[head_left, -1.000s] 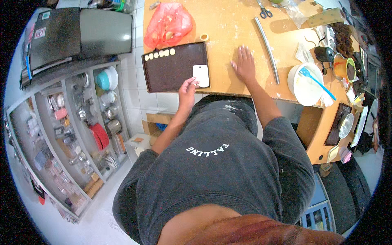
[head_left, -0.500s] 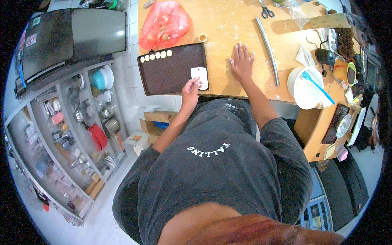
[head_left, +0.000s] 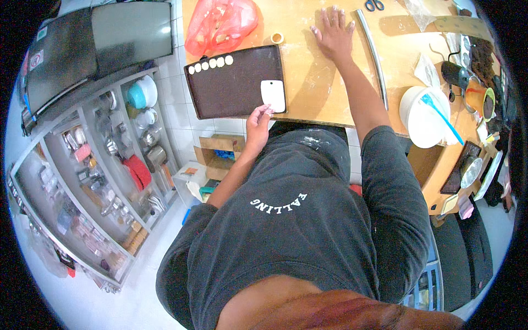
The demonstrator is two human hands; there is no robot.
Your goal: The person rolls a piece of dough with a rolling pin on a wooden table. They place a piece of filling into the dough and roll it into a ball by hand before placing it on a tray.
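My left hand (head_left: 257, 124) is at the near edge of the dark baking tray (head_left: 234, 91), by the lower corner of a white dough scraper (head_left: 273, 94) lying on the tray's right side. Its fingertips are pinched together; whether anything small is between them cannot be made out. My right hand (head_left: 336, 37) lies palm down on the wooden table, fingers spread, left of a metal rod (head_left: 372, 58). A row of several pale, round dough pieces (head_left: 213, 63) sits along the tray's far left edge. Beyond the tray's far right corner stands a small round cutter (head_left: 276, 38).
A red plastic bag (head_left: 223, 27) lies behind the tray. At the right stand a white bowl (head_left: 421, 124) with a blue brush-like tool (head_left: 441, 118) and a dark mixer-like appliance (head_left: 454, 74). Scissors (head_left: 374, 5) lie at the far edge of view. Left of the table are shelves (head_left: 104, 159).
My right hand has slid farther away across the table, still flat. My left hand has drawn back from over the scraper to its near corner. The whole view has shifted slightly.
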